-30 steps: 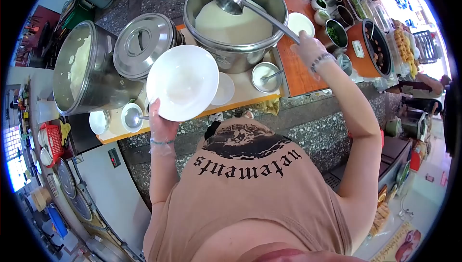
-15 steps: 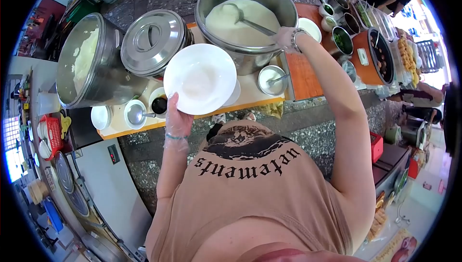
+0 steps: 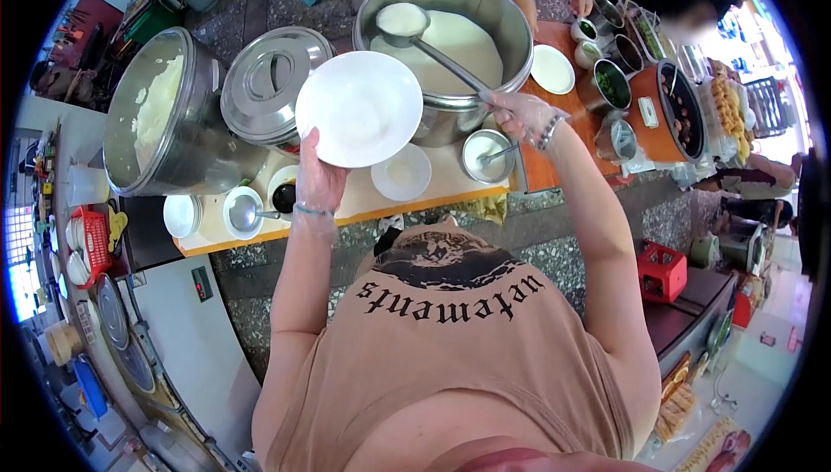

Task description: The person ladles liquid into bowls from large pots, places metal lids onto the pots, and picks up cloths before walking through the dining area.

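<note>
Over the white liquid [image 3: 467, 41] inside a wide, round stainless-steel pot [image 3: 443, 123] hangs the filled cup of a long-handled metal ladle [image 3: 446, 63]. My right hand [image 3: 522, 117], in a clear plastic glove [image 3: 535, 111], is curled closed around its handle, near the pot's right side. My left hand [image 3: 322, 176] is closed on the edge of a wide, round white bowl [image 3: 359, 108], thumb at the rim, other fingers hidden; I hold it raised, its opening facing me, in front of a lidded steel pot [image 3: 268, 82].
</note>
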`<control>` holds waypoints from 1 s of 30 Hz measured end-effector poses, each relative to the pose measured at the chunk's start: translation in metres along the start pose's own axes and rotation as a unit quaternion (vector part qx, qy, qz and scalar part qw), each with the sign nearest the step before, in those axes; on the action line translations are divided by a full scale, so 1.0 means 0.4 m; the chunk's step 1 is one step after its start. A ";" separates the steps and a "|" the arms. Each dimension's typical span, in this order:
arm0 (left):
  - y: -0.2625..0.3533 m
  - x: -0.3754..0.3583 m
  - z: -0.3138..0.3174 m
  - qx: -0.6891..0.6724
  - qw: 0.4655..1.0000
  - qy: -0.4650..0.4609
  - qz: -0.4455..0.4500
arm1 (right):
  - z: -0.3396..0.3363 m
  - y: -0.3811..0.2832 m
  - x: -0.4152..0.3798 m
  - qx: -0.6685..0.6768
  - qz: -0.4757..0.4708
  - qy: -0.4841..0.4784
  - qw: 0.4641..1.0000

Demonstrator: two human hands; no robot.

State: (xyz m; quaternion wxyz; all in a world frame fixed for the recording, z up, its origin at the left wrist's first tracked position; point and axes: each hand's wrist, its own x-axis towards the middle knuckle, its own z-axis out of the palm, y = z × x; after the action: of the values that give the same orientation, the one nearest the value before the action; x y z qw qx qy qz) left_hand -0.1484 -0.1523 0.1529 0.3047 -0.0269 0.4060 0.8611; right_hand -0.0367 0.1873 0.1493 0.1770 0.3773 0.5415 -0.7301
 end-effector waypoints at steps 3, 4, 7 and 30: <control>0.001 0.051 0.005 0.001 1.000 -0.017 -0.002 | 0.020 -0.015 -0.099 0.008 -0.049 -0.020 0.999; -0.002 0.074 0.004 0.000 1.000 -0.017 0.000 | 0.018 -0.023 -0.121 -0.004 -0.048 -0.010 0.999; -0.003 0.134 0.011 -0.013 1.000 -0.015 -0.010 | 0.015 -0.055 -0.197 -0.011 -0.029 0.017 0.999; -0.067 0.379 0.153 0.058 0.997 -0.019 -0.041 | 0.010 -0.041 -0.520 -0.056 -0.105 0.070 0.990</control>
State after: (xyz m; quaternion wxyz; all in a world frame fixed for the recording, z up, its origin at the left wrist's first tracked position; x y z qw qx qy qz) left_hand -0.2446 -0.0192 0.1310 0.3483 -0.0091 0.4478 0.8235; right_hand 0.0866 0.1582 0.3150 0.0821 0.3584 0.6293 -0.6847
